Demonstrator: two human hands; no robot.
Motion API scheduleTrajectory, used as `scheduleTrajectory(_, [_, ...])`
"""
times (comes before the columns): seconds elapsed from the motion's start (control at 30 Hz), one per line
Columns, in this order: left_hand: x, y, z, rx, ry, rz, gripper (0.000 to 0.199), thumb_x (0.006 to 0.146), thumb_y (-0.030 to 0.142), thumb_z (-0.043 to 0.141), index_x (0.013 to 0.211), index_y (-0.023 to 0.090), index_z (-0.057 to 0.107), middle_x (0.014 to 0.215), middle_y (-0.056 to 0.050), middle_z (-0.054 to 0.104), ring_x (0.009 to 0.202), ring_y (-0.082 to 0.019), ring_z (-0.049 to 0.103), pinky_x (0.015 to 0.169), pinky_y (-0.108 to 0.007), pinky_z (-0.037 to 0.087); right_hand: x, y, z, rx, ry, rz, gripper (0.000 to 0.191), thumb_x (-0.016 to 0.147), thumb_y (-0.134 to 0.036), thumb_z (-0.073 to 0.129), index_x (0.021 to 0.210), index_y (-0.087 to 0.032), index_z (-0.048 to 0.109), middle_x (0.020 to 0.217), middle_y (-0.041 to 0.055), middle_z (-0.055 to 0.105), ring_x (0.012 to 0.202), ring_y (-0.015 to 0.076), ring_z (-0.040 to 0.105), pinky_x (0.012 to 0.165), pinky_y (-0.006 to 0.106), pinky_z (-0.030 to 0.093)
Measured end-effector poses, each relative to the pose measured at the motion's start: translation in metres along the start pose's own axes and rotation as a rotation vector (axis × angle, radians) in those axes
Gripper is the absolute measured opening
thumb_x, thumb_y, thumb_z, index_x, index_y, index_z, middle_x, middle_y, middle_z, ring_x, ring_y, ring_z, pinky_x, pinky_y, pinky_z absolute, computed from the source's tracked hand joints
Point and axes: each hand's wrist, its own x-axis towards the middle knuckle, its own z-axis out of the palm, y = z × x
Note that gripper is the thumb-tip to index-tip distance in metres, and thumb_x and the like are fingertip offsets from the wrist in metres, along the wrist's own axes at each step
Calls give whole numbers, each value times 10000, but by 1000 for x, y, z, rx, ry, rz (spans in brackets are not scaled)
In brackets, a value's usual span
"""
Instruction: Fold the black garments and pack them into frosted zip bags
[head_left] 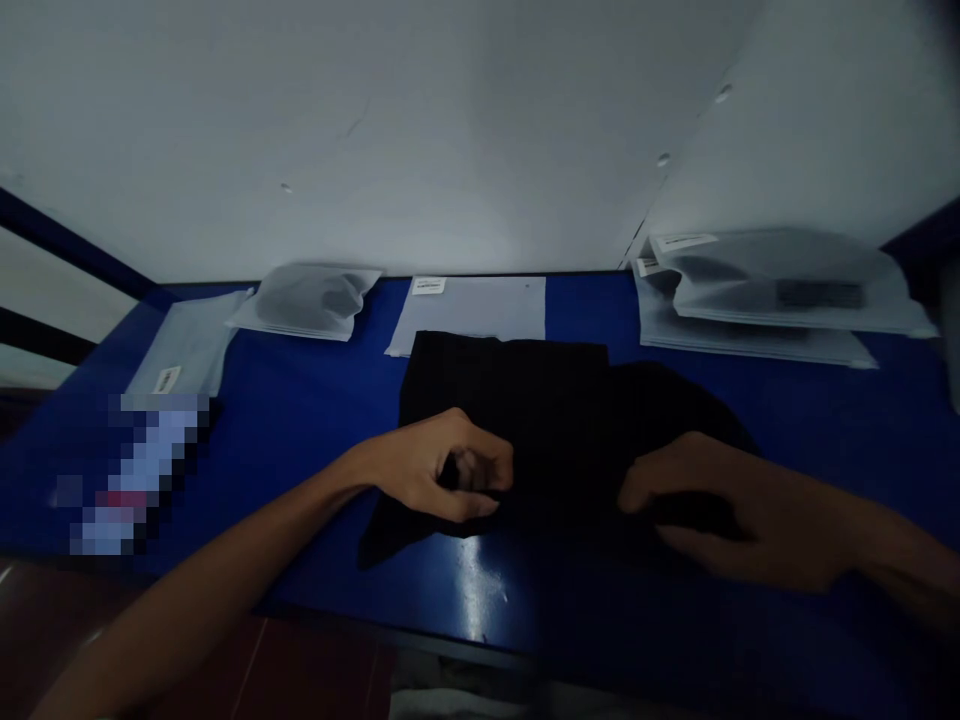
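A black folded piece of cloth (517,385), apparently a garment, lies on the blue tabletop; its folds are hard to make out in the dark. My left hand (450,468) is on its left part, fingers curled in and thumb close to the index finger, with black fabric between them. Over the right part, my right hand (735,510) has bent fingers and the thumb drawn toward them, gripping the fabric. A corner of the cloth sticks out at the lower left, below my left wrist.
Behind the cloth lies a flat frosted zip bag (480,305) with a label. More bags rest at the back: a puffed one (307,300), a flat one (187,345) and a stack (780,280) at right. A blurred-out object (142,480) lies at left. A white wall (450,130) closes the back.
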Motion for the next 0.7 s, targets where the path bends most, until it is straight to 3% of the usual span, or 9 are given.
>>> scheduleTrajectory(0.07, [-3, -1, -5, -170, 40, -30, 107, 880, 203, 703, 904, 179, 601, 664, 33, 589, 533, -76, 535, 509, -180, 415, -1, 7, -6, 105, 39, 59, 250, 855, -267, 622, 1094, -283, 695, 993, 25, 714, 898, 196, 670, 763, 318, 535])
scheduleTrajectory(0.17, [-5, -1, -13, -365, 194, -27, 161, 887, 235, 739, 945, 183, 598, 668, 39, 582, 510, -56, 475, 495, -165, 360, 4, 11, -13, 402, 23, 80, 239, 869, -312, 672, 1106, -286, 654, 912, 12, 696, 757, 158, 657, 658, 270, 532])
scheduleTrajectory(0.23, [-5, -2, -17, -466, 352, 11, 181, 864, 277, 776, 877, 173, 628, 672, 30, 583, 541, -62, 491, 532, -170, 397, 8, 9, -16, 636, 168, 166, 238, 886, -343, 698, 1101, -288, 615, 901, 3, 688, 702, 140, 652, 615, 245, 527])
scheduleTrajectory(0.33, [-3, -4, -23, -662, 555, 67, 257, 831, 396, 789, 834, 154, 702, 813, -33, 697, 707, -128, 647, 677, -220, 526, 13, 2, -18, 850, 488, 300, 245, 856, -326, 731, 1077, -307, 626, 1036, 9, 705, 817, 155, 696, 716, 257, 578])
scheduleTrajectory(0.4, [-4, -4, -26, -836, 610, 77, 402, 855, 518, 720, 1017, 151, 742, 997, -82, 755, 900, -214, 720, 827, -305, 575, 15, 1, -20, 905, 610, 338, 293, 826, -322, 728, 1112, -343, 671, 1129, 0, 714, 944, 175, 712, 823, 271, 596])
scheduleTrajectory(0.47, [-5, -4, -28, -935, 641, 109, 616, 883, 641, 618, 1275, 169, 678, 1148, -103, 754, 1085, -282, 711, 972, -400, 554, 15, 3, -22, 917, 665, 342, 400, 793, -320, 717, 1188, -377, 691, 1260, -17, 704, 1124, 210, 693, 952, 305, 583])
scheduleTrajectory(0.57, [-7, -7, -32, -835, 735, 150, 722, 882, 655, 580, 1461, 227, 540, 1295, -98, 711, 1253, -322, 646, 1090, -475, 487, 16, 14, -23, 840, 713, 318, 523, 773, -291, 712, 1281, -405, 664, 1452, -42, 621, 1334, 264, 593, 1087, 397, 531])
scheduleTrajectory(0.7, [-6, -20, -42, -368, 961, -14, 624, 747, 238, 729, 1356, 261, 596, 1391, -68, 652, 1291, -299, 619, 1084, -454, 511, 19, 31, -22, 625, 807, 347, 506, 821, -314, 758, 1308, -388, 640, 1445, 8, 634, 1313, 287, 613, 1054, 445, 552])
